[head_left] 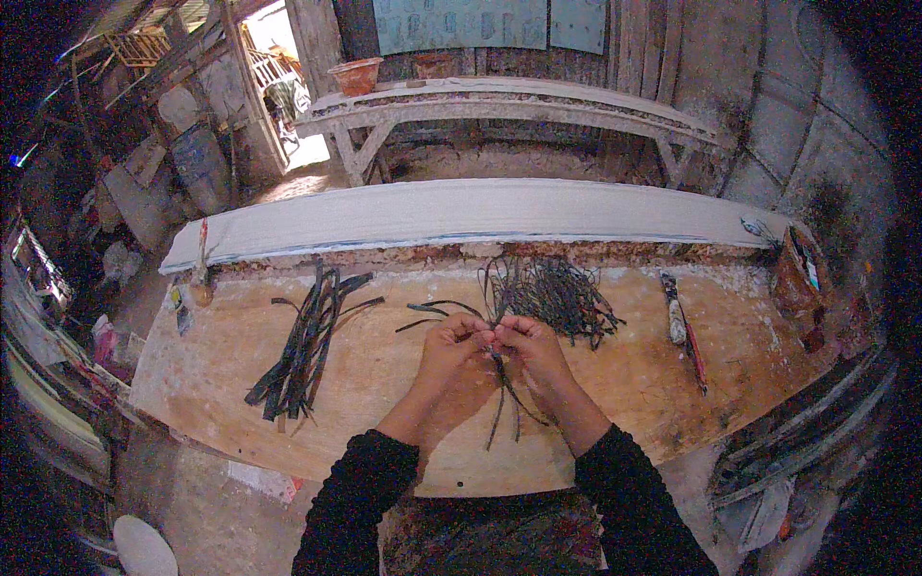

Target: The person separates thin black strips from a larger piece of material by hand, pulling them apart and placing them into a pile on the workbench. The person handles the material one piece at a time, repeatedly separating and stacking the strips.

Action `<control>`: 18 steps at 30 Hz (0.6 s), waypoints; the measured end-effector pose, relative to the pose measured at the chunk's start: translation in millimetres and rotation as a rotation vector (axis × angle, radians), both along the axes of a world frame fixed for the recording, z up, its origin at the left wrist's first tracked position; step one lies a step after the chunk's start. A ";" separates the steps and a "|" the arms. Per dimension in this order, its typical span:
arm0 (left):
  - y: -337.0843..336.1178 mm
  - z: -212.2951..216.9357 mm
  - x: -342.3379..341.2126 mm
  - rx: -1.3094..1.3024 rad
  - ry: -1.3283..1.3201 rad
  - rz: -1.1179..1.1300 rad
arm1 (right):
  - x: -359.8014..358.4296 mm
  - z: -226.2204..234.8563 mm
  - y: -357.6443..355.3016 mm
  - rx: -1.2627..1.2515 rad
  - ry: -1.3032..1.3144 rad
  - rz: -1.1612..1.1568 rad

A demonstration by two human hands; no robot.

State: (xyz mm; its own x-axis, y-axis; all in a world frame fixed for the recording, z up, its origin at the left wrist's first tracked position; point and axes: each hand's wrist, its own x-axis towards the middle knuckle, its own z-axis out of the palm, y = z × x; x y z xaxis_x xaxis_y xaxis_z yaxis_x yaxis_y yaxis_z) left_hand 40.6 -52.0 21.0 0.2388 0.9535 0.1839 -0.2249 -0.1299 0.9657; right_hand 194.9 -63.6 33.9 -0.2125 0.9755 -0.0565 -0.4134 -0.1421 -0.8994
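Over the middle of the wooden board, my left hand (455, 348) and my right hand (527, 344) meet with fingertips pinched together. Between them they grip thin black strips (501, 376), whose loose ends stick out to the left, upward and down toward me. Where the strips cross is hidden by my fingers. Just beyond my right hand lies a tangled heap of thin black strips (567, 296). Left of my hands, a bundle of wider, flat black strips (309, 336) rests on the board.
The wooden board (221, 365) has a raised white ledge (461, 213) along its far side. A brush (203, 269) stands at left. A wrapped-handled tool (676, 322) and a red pen-like stick (695, 360) lie right, near a brown container (799, 274). Behind, a bench (528, 113) holds an orange pot (356, 77).
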 end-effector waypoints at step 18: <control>-12.1 16.1 1.9 -0.379 -0.363 -0.046 | -13.0 12.3 -16.3 0.746 -0.861 -0.380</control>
